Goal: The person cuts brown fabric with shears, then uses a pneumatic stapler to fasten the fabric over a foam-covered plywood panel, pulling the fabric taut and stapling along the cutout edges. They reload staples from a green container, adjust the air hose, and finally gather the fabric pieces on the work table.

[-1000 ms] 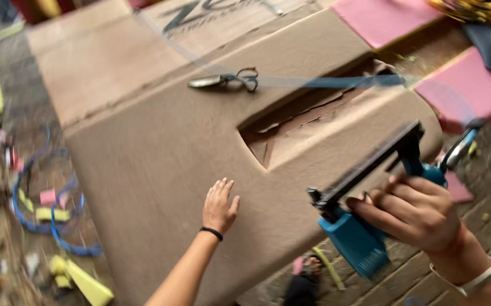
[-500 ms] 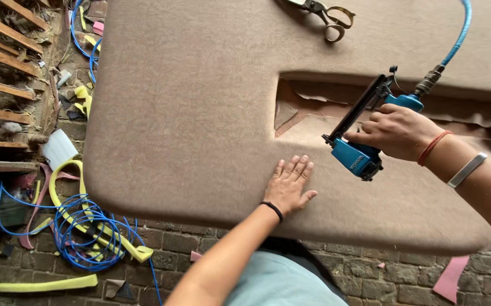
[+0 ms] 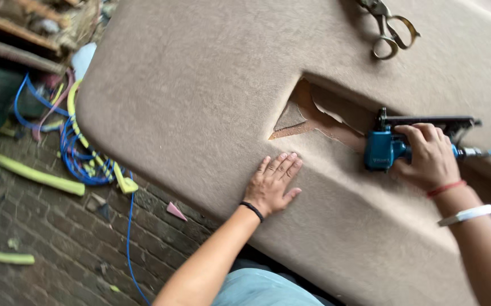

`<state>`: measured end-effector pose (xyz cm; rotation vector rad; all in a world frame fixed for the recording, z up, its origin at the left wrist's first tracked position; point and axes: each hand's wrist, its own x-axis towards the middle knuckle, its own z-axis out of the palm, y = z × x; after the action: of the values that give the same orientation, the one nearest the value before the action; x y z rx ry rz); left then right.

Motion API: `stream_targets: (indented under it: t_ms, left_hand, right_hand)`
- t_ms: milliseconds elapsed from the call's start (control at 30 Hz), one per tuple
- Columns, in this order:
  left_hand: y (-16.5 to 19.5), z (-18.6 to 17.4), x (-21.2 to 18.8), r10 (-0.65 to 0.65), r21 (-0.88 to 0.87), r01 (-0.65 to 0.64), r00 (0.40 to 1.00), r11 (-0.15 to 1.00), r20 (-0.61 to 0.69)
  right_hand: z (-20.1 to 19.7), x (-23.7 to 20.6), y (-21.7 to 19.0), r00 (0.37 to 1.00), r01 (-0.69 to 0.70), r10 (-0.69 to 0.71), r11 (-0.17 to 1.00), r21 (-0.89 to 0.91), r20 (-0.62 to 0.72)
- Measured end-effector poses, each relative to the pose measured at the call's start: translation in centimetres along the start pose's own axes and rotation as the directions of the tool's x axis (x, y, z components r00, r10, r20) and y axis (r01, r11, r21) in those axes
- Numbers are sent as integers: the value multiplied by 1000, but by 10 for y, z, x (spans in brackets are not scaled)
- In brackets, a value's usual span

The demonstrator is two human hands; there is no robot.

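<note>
Head view, right hand [image 3: 430, 156] gripping blue stapler [image 3: 386, 148] (fuzzy panel [image 3: 189, 96])

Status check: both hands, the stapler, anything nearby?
Left hand flat on tan fabric panel. Right hand grips blue staple gun at the cutout. Scissors lie apart.

Brick floor [image 3: 58, 249] carries blue hose [image 3: 75, 164], perhaps yellow foam strips [image 3: 36, 174].

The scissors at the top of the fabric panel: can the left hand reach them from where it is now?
Probably yes. The left hand lies flat and empty on the tan fabric panel, and bare fabric lies between it and the scissors. It would skirt the cut-out opening.
</note>
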<state>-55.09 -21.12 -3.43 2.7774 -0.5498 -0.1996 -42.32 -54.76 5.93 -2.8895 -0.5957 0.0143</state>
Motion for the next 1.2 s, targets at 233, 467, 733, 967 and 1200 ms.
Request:
stream_targets:
  t_ms: [233, 467, 733, 967, 1200]
  left_hand:
    - [-14, 6, -5, -73, -31, 70, 992, 997, -98]
    - [-12, -6, -2, -95, 35, 99, 991, 995, -91]
    - [-53, -26, 15, 111, -24, -111, 994, 994, -9]
    - [-65, -30, 26, 231, -114, -233, 972, 966, -36]
    - [-59, -30, 29, 203, -152, -220, 972, 964, -120]
  right_hand:
    - [72, 85, -115, 886, 409, -460, 834, 372, 57]
    - [103, 124, -140, 843, 328, -389, 919, 219, 372]
    - [129, 114, -138, 961, 84, -165, 938, 335, 222]
    - [65, 68, -107, 972, 232, -204, 898, 374, -114]
    - [-9, -20, 15, 989, 144, -145, 976, -164, 4]
